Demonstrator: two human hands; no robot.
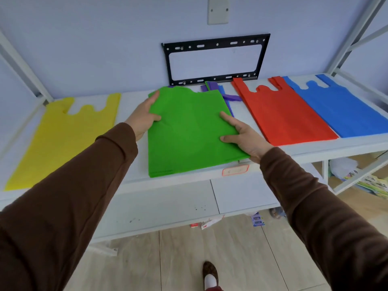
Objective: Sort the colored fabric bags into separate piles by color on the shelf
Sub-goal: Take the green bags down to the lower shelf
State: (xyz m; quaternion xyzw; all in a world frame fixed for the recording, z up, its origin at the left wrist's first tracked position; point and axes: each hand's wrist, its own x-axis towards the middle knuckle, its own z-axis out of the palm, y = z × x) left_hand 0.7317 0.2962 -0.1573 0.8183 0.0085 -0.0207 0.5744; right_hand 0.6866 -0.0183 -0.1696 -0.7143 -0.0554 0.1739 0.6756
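Green bag [189, 131] lies flat on the white shelf [294, 150], its bottom hem just past the front lip. All positions below are given relative to this bag.

Left hand [144, 116] grips the bag's upper left edge: thumb on top of the fabric, the other fingers out of sight beneath it. Right hand [245, 137] holds the right edge nearer the front, thumb and index finger lying on the cloth; whether the remaining fingers curl under cannot be told.

To the left, apart from it, lies the yellow bag pile [63, 135]. To the right lies the red bag pile [281, 114], and beyond that, touching or overlapping the red, the blue bag pile [344, 108]. Beneath and behind its far right corner, purple bags [227, 95] and a strip of blue show, unsorted.

Handling, as judged: the fabric looks thin, light and limp, likely to sag or fold if lifted by one point. A two-sided hold at opposite edges, as present, suits it; the handle loops at the far end offer a second hold. The surface seems matte, so slipping looks unlikely.

Sorting appears well advanced; green and purple remain to be placed.
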